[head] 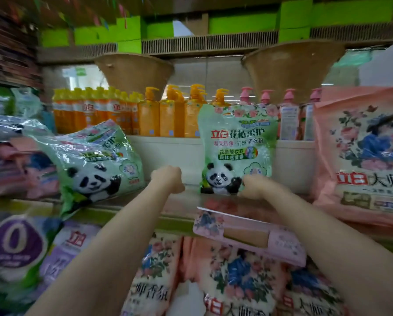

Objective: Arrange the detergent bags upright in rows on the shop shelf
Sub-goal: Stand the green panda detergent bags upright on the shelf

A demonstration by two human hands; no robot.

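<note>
Both bare forearms reach forward and slightly up toward the shop shelf (191, 202). The left hand (168, 179) hangs over the open middle of the shelf with its fingers curled into a loose fist, holding nothing and touching no bag. The right hand (257, 187) is at the lower right corner of the upright green panda bag (236, 147); its fingers lie against the bag's bottom edge, but whether they pinch the plastic or only press it cannot be told.

The upright green panda bag stands on the shelf right of centre, its printed face toward the viewer, its top reaching in front of the bottles behind it. A second, leaning green panda bag (95, 165) lies tilted at the left part of the shelf, its lower corner overhanging the front edge and its upper end resting on a stack of mixed bags (10, 156) at the far left. The two green bags are well apart, with the left hand between them. A large pink floral bag (364, 156) stands at the right end of the shelf, beside the upright green bag.

On the raised ledge behind stands a row of orange pump bottles (149, 117), then pink pump bottles (288, 115) to the right. Two woven baskets (133, 71) sit above them. Below the front edge lie pink floral bags (232, 270) and purple bags (17, 245).
</note>
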